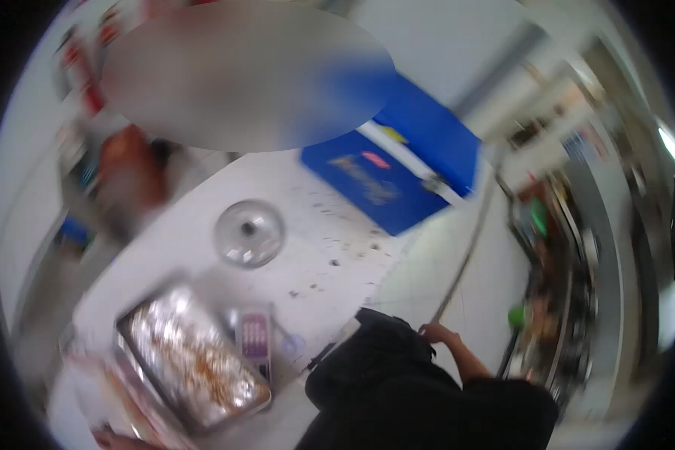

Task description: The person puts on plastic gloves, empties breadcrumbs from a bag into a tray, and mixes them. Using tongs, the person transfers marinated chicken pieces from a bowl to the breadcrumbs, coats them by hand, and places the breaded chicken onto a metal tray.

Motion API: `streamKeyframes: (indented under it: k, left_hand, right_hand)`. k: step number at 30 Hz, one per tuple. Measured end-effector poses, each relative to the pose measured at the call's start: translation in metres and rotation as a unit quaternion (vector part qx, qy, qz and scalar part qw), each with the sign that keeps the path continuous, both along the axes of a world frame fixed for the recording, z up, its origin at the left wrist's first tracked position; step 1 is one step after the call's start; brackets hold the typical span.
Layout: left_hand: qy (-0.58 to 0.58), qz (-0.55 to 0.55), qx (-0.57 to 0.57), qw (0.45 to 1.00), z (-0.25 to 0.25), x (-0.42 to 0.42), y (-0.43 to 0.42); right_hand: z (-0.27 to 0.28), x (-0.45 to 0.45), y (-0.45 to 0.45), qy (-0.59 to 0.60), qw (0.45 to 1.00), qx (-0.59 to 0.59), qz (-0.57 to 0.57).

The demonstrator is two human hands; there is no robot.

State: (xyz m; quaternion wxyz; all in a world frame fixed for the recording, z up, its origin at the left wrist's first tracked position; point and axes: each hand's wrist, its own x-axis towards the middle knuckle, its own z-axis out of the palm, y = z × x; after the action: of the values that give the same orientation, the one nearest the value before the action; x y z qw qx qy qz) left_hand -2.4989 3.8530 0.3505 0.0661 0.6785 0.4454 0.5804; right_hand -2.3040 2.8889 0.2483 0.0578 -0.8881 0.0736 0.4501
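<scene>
My right hand (pixel 439 335) is closed around the lower end of a long thin stick (pixel 463 270), which slants up and away over the tiled floor. My left hand (pixel 118 441) shows only in part at the bottom left edge, beside a metal tray (pixel 139 341); blur hides what its fingers do. Crumpled shiny foil with brown patches (pixel 195 352) fills the tray. Right against the tray lies a device with a purple keypad (pixel 255 337), like a calculator or phone. A round clear lid with a dark knob (pixel 249 234) rests farther up the white table (pixel 292 262).
At the table's far end stands a blue box (pixel 382 184) with white edging. Dark bits (pixel 334 262) are scattered on the tabletop. Cluttered shelves (pixel 555 292) run along the right. A reddish-brown object (pixel 131 172) is beyond the table at left. A grey blur covers the top.
</scene>
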Motion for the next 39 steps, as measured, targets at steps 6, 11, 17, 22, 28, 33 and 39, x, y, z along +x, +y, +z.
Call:
streamKeyframes:
  k: [6,11,17,22,28,33,39]
  left_hand:
    - [-0.100,-0.234,-0.257,0.932,0.116,0.101,-0.179]
    - [-0.012,-0.619,-0.360,0.698,0.124,0.163,-0.300]
    - [0.045,-0.526,-0.376,0.762,0.138,0.126,-0.211]
    - [0.123,-0.141,-0.233,0.954,0.031,0.104,0.012]
    - [0.331,-0.082,-0.323,0.883,-0.025,0.126,0.111]
    - [0.410,-0.038,-0.321,0.853,-0.031,0.130,0.104]
    - [0.539,-0.035,-0.368,0.757,-0.029,0.137,0.109]
  right_hand:
    - [0.150,0.147,0.226,-0.246,0.946,0.122,0.172]
    - [0.211,0.116,0.464,-0.238,0.777,0.522,0.260]
    - [0.191,0.115,0.522,-0.269,0.679,0.570,0.377]
    - [0.194,0.115,0.516,-0.258,0.733,0.515,0.362]
    - [0.192,0.118,0.496,-0.229,0.784,0.479,0.322]
    - [0.184,0.119,0.469,-0.245,0.804,0.461,0.285]
    - [0.178,0.121,0.451,-0.236,0.817,0.442,0.287]
